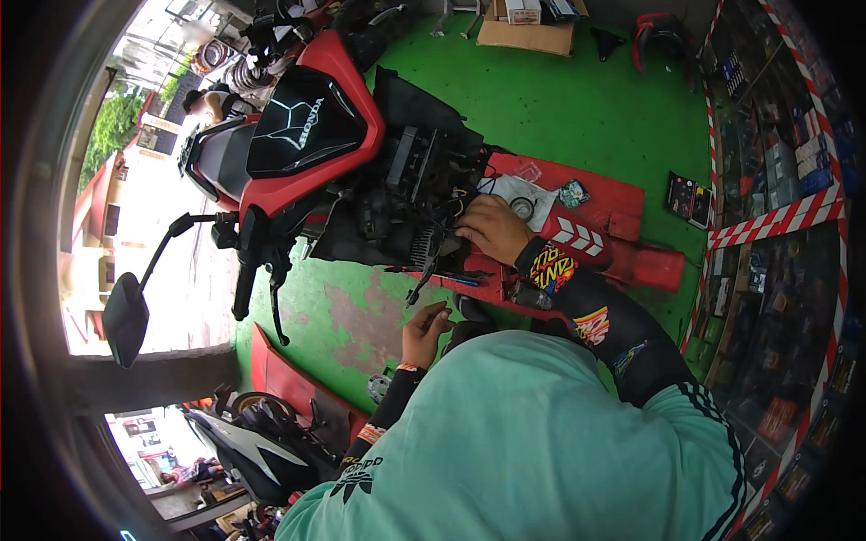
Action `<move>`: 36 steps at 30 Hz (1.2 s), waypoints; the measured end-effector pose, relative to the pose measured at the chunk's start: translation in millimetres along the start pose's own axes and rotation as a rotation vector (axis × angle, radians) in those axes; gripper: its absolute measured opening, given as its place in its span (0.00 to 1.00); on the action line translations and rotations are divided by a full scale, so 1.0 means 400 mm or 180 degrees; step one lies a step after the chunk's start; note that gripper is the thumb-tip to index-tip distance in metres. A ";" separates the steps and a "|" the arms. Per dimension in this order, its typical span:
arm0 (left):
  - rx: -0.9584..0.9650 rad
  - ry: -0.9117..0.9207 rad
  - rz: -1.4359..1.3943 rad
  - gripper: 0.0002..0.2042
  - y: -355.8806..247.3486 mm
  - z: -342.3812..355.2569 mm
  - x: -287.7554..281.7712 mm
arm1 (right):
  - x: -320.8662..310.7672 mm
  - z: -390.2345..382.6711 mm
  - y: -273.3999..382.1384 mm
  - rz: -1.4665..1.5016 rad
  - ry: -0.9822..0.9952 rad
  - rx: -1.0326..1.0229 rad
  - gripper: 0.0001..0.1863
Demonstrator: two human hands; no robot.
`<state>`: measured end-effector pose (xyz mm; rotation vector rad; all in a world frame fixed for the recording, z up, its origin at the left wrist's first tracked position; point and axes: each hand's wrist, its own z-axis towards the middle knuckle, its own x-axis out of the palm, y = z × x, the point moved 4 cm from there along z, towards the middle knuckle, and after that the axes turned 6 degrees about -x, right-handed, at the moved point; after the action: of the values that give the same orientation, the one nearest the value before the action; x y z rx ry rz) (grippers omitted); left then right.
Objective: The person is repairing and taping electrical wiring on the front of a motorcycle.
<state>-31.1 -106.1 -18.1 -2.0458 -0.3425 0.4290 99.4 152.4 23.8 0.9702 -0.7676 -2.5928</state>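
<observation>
A red and black scooter point(331, 106) stands in front of me, its dark mechanical parts point(410, 171) exposed. My right hand point(494, 231) reaches in at the right side of these parts, fingers curled downward. Its fingertips press close to some dark parts and thin wires, and what they grip is hidden. Lower down, my left hand point(424, 334) hovers apart from the scooter with its fingers bent together; anything in them is too small to make out. A finned metal part point(421, 248) lies just left of my right hand.
The scooter is beside a red stand point(622, 203), which bears a round metal ring point(522, 208) and a small packet point(574, 193). A mirror point(125, 317) juts out at left. Glass display shelves point(767, 298) line the right; a cardboard box point(526, 36) lies at the back.
</observation>
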 end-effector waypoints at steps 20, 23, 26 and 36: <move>-0.0122 -0.0308 0.0341 0.16 0.062 -0.062 -0.094 | -0.065 -0.420 0.029 0.0933 -0.0963 0.2768 0.13; -0.0216 -0.0088 0.0351 0.19 0.064 -0.039 -0.104 | -0.095 -0.739 -0.040 0.0028 -0.1140 0.3278 0.18; -0.0365 0.0001 0.0358 0.20 0.122 -0.035 -0.157 | -0.124 -0.935 -0.022 -0.0083 -0.0982 0.4084 0.22; -0.1075 -0.0006 0.1200 0.24 0.315 -0.019 -0.375 | 0.083 -1.053 -0.101 -0.0307 -0.1295 0.4596 0.12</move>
<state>-154.4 -234.1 -101.1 -2.4503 -0.0251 0.6357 354.2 10.2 -284.2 0.6515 -2.8803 -1.9956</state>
